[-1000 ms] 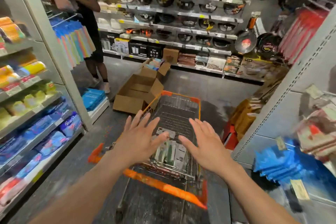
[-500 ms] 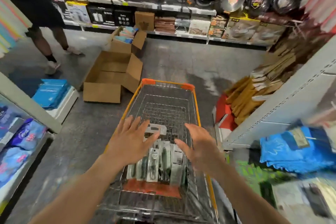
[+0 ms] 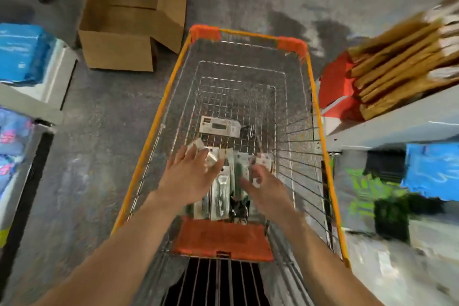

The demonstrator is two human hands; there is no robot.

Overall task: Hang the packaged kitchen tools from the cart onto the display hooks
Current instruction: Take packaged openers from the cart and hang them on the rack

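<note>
The packaged kitchen tools (image 3: 221,194) lie in a row at the near end of the orange-rimmed shopping cart (image 3: 311,87), with one carded package (image 3: 219,127) apart farther in; the print is too blurred to read. The left hand (image 3: 188,177) is over them with its fingers straight and close together, while the right hand (image 3: 267,187) is blurred, so I cannot tell its grip. An open cardboard box (image 3: 119,49) sits by the cart's far left corner, and wooden boards (image 3: 397,62) are shelved on the right.

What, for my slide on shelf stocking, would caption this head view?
Inside the orange-rimmed cart, the left hand and right hand reach for packaged kitchen tools; another package lies farther in.
</note>
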